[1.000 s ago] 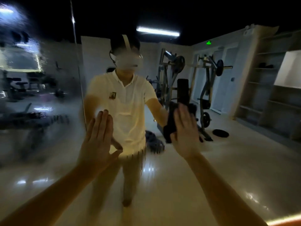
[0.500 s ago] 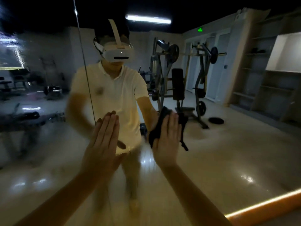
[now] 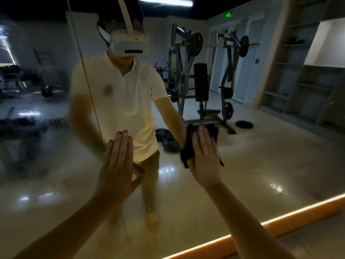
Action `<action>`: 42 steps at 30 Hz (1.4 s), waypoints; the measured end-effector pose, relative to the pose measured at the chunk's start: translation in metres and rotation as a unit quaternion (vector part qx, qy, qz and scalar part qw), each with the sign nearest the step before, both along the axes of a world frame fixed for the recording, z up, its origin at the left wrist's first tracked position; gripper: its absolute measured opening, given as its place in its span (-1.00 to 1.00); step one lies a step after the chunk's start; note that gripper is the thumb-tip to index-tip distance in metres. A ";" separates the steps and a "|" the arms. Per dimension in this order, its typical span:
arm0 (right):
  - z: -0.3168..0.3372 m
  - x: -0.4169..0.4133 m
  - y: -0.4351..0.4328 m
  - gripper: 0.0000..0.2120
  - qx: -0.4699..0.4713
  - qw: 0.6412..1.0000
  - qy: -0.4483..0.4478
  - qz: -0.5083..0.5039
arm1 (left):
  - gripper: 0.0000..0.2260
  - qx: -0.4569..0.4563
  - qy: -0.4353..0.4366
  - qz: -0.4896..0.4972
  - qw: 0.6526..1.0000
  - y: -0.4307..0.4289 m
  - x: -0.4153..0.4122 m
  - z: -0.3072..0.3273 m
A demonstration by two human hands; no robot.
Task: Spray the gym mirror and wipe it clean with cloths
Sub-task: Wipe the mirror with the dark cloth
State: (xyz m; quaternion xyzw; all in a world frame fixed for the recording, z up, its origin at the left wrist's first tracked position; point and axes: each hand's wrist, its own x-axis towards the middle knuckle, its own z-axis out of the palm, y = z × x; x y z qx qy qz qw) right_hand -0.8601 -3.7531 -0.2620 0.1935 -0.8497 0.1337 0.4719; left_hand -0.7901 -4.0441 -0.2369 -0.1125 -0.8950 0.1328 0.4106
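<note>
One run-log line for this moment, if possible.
left hand: flat on mirror | right hand: presses black cloth on mirror | left side hazy

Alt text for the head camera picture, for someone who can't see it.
A person's right hand presses a black cloth flat against a gym mirror, while the left hand lies open on the glass. Its left part looks hazy; a weight machine is reflected.

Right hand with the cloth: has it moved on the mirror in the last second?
Yes. The right hand, pressing the black cloth, has slid left toward the mirror seam and down toward the orange strip.
</note>
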 end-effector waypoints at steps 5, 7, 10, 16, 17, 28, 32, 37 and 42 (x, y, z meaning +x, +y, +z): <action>0.003 -0.016 0.060 -0.15 -0.213 0.970 -0.086 -0.075 | 0.01 -0.013 0.023 0.023 0.999 0.002 -0.004 -0.003; -0.004 -0.019 0.068 -0.14 -0.305 0.938 -0.117 -0.116 | 0.07 -0.016 0.025 0.028 0.999 0.002 -0.003 -0.003; -0.020 -0.016 0.056 -0.13 -0.349 0.917 -0.139 -0.132 | 0.05 -0.020 0.022 0.027 0.999 0.002 -0.002 -0.002; -0.038 0.015 -0.030 -0.22 -0.314 0.938 -0.129 -0.067 | -0.06 -0.027 0.022 -0.024 0.999 -0.007 -0.001 0.000; -0.041 0.020 -0.046 -0.20 -0.303 0.943 -0.128 -0.055 | -0.10 -0.033 0.028 -0.039 0.998 -0.010 -0.001 0.000; -0.083 0.058 -0.156 -0.14 -0.131 0.986 -0.097 0.026 | -0.21 -0.155 -0.049 -0.109 0.981 -0.038 0.003 -0.019; -0.076 0.037 -0.109 -0.11 -0.338 0.930 -0.136 -0.048 | -0.06 -0.166 -0.050 -0.092 0.980 -0.041 -0.004 -0.022; -0.082 -0.003 -0.006 -0.14 -0.404 0.887 -0.178 -0.132 | 0.02 -0.160 -0.048 -0.098 0.981 -0.041 -0.006 -0.023; -0.108 -0.002 0.012 -0.08 -0.393 0.879 -0.220 -0.157 | 0.19 -0.159 -0.034 -0.082 0.983 -0.037 -0.001 -0.022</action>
